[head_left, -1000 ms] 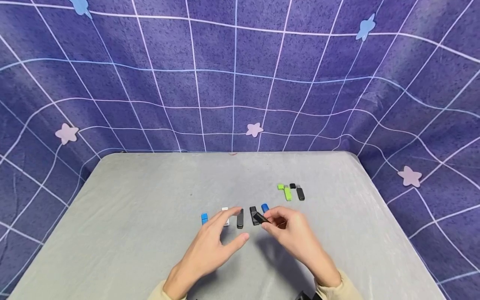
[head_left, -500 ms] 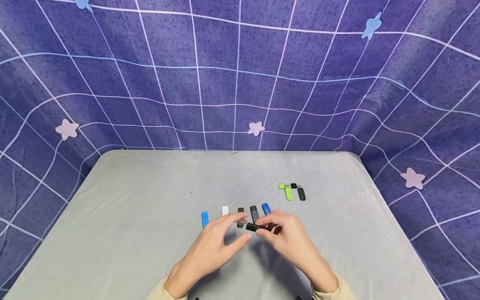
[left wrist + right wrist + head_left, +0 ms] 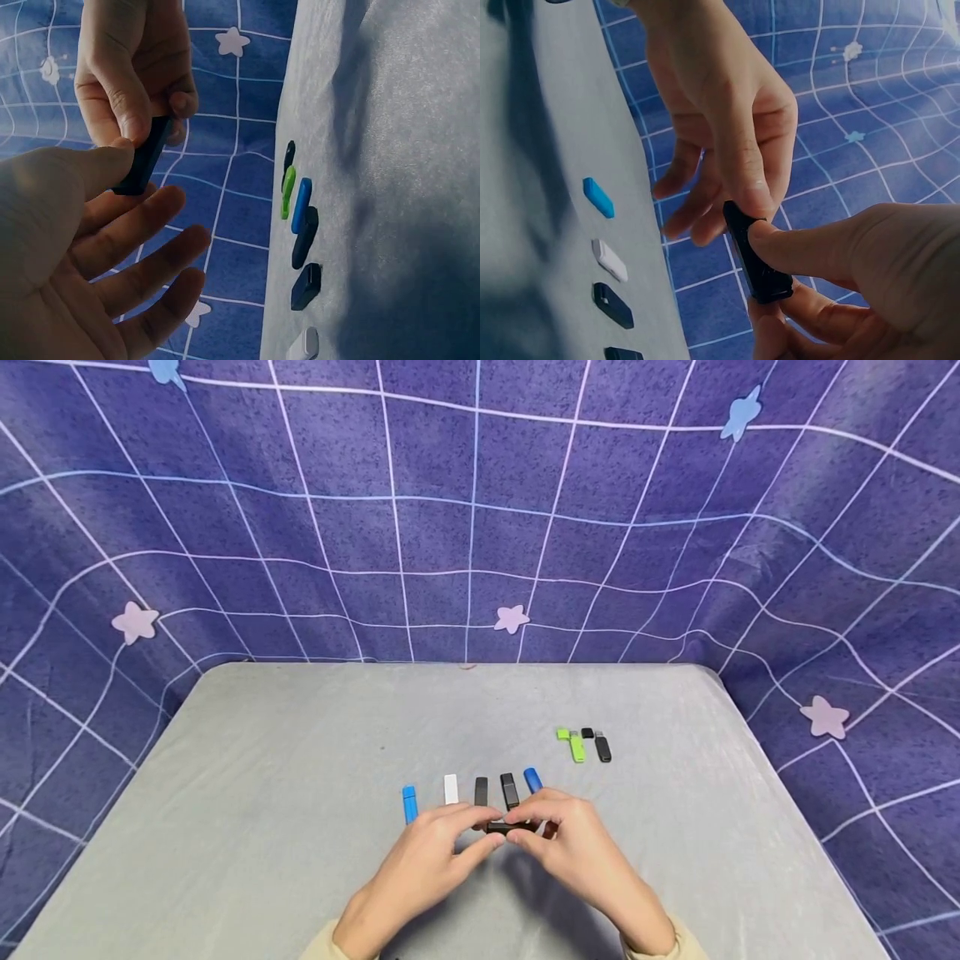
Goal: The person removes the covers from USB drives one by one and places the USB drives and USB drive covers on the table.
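A: Holding what, and how?

B: Pinching a black memory stick [image 3: 497, 828] with both hands, clamping one end in the left hand [image 3: 438, 847] and the other in the right hand [image 3: 581, 839], nearly touching fingertips across the middle.

A: Showing what shape?

B: Looking slim, oblong and smooth, like hard plastic, and ending squarely. Pointing sideways, running its long axis almost level from hand to hand in the head view. Not telling plug end from cap end.

A: Hanging where?

B: Floating above the grey, cloth-like surface [image 3: 285, 760], just on the near side of a row.

A: Lining up what there?

B: From the left, showing a bright blue stick [image 3: 409, 805], a white stick [image 3: 451, 789], a dark grey stick [image 3: 482, 791], a boxy black stick [image 3: 509, 791] and a round-ended deep blue stick [image 3: 532, 779]. Lying farther off to the right, baring metal plugs: a green stick [image 3: 577, 747] and an uncapped black stick [image 3: 603, 748], with a green cap [image 3: 562, 734] and a black cap [image 3: 587, 733].
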A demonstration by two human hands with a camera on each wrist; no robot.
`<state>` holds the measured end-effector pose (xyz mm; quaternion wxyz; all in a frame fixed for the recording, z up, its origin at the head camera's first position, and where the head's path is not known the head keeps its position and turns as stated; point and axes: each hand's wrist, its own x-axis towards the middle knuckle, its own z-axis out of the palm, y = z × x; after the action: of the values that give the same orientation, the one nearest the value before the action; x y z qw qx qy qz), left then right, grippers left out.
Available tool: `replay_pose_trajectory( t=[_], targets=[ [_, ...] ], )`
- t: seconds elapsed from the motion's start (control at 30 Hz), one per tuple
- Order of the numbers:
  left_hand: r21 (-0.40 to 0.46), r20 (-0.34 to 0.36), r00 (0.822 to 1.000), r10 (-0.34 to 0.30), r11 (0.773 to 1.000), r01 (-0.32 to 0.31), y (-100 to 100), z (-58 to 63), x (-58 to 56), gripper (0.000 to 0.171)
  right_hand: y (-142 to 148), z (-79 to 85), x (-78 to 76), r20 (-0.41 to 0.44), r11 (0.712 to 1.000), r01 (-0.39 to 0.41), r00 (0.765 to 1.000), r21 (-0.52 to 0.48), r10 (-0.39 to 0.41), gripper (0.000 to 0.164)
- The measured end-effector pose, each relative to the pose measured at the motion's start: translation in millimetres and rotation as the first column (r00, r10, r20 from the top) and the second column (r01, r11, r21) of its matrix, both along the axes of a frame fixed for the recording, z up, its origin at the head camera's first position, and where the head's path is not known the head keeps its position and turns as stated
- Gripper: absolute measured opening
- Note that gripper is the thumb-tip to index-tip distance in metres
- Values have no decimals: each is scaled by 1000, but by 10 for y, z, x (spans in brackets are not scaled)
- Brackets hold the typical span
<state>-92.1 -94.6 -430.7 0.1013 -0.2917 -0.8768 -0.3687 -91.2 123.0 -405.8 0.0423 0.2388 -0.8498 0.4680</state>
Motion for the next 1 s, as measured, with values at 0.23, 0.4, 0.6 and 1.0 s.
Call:
replay_pose_trajectory(
  t=[0.23, 0.4, 0.6, 1.0],
  targets=[
    [-25, -11, 999, -41, 999, 41, 1, 2, 5, 18, -20, 26, 29, -3, 1000, -6, 1000, 10, 7, 11],
    [-92, 2, 999, -39, 995, 39, -6, 0, 21, 16, -24, 14, 54, -6, 1000, -21, 1000, 16, 22, 10],
    [-108, -7, 999, -35, 994, 34, -10, -5, 46, 13, -15, 3, 70, 25, 997, -42, 999, 60, 41, 13],
    [-164, 8, 995, -95, 982, 95, 0, 0, 37, 18, 7, 24, 52, -142, 962, -140, 974, 236, 177, 6]
  ],
)
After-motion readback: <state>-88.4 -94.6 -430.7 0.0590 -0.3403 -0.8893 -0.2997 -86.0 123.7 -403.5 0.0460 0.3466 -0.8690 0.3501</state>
